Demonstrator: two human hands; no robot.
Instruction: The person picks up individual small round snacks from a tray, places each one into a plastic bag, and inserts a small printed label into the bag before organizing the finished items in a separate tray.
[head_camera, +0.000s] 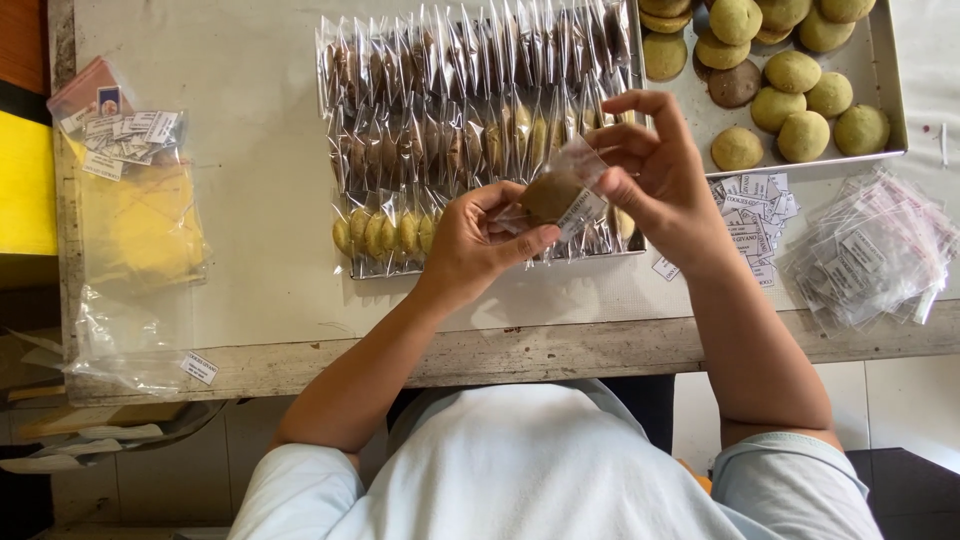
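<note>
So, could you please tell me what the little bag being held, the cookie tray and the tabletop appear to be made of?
Bag, held by both the left hand and right hand: thin clear plastic film, glossy; the cookie shows through.
Tray: probably metal, dull silver-grey with a thin raised rim.
Tabletop: matte pale sheet, perhaps laminate; the worn front edge looks like wood.

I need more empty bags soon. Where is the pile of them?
In the head view, the empty bags lie at the table's far right edge, beside the paper labels and below the cookie tray.

Both hands (480, 240) (655, 175) hold a bagged cookie (553, 196) above the tray (500, 262)
</note>
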